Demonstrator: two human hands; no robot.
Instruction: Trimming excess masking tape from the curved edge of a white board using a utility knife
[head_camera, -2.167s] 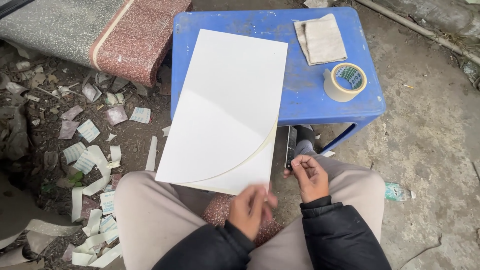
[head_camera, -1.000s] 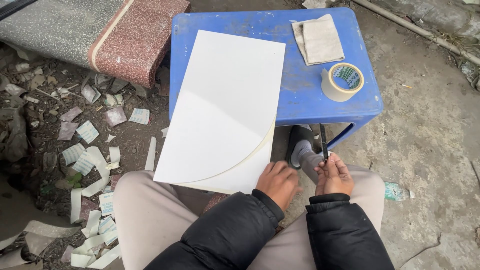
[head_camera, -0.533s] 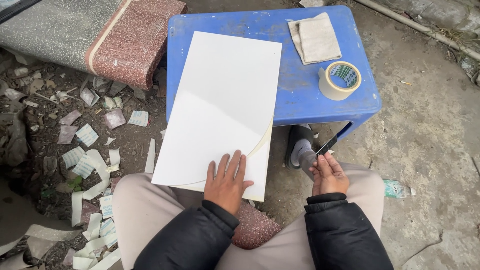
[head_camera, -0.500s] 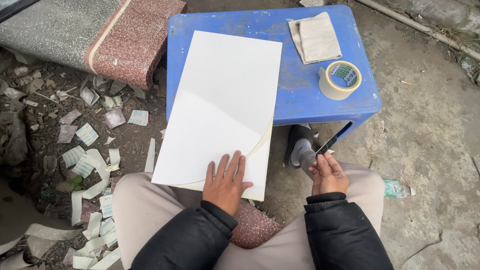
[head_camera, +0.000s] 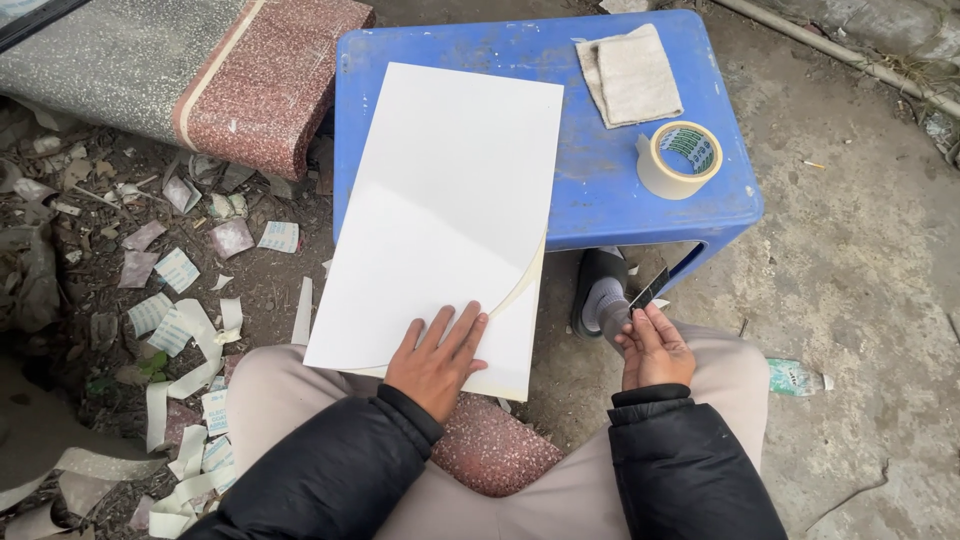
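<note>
Sitting: a person in a black jacket and beige trousers faces a low blue plastic surface (head_camera: 610, 190), seen from above.
Ground: bare dirt on the left with many paper scraps (head_camera: 180, 300); grey concrete on the right.
Slab: a speckled red and grey stone slab (head_camera: 200, 70) lies at the upper left, beside the blue surface.
White sheet: a large white sheet (head_camera: 450, 200) lies partly on the blue surface, its near end overhanging toward the person's lap; a curved cut runs across its lower part and a cream layer shows beneath at the lower right corner.
Left hand: the left hand (head_camera: 437, 358) lies flat, fingers spread and grasping nothing, pressing on the near edge of the white sheet.
Right hand: the right hand (head_camera: 655, 347) is clenched around a small dark knife (head_camera: 647, 292) with its tip pointing up and to the right, held just beside the sheet, above the right knee.
Cloth: a folded beige cloth (head_camera: 630, 75) rests on the far right corner of the surface.
Tape: a roll of tape (head_camera: 680, 160) sits near the right edge, just below the cloth.
Shoe: a dark shoe (head_camera: 600, 300) shows under the surface's front edge.
Bottle: a small plastic bottle (head_camera: 795, 377) lies on the concrete to the right of the knee.
</note>
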